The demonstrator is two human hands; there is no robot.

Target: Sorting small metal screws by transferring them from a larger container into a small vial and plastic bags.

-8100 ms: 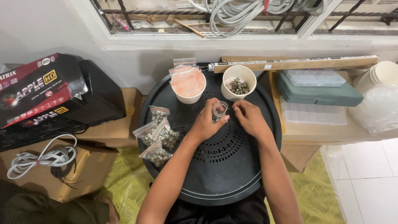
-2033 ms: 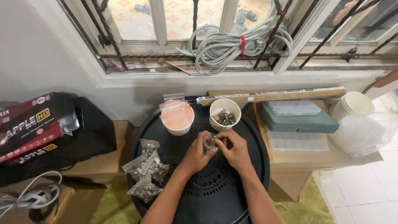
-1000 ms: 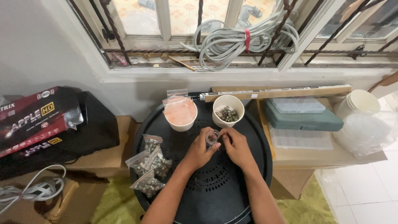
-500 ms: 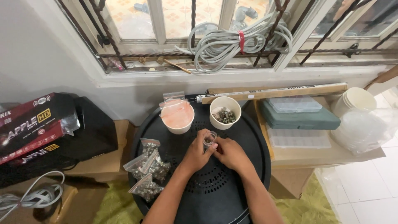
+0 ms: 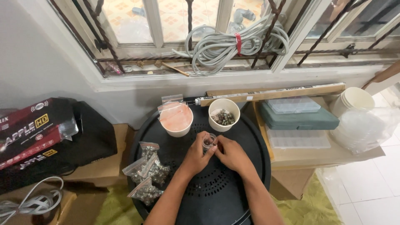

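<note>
Both hands meet over the round black surface (image 5: 233, 196) — the left hand (image 5: 195, 157) and right hand (image 5: 230, 155) pinch a small clear bag (image 5: 209, 141) between their fingertips. Filled bags (image 5: 149, 174) lie left. Beyond stand a cup of metal bits (image 5: 224, 114) and a cup of empty bags (image 5: 176, 119) — best keep the bag's mouth upright and open.

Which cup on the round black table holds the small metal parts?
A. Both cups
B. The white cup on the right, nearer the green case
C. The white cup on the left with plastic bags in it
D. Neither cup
B: the right-hand white cup shows a heap of small dark metal parts inside, while the left cup holds only clear, pinkish plastic bags.
</note>
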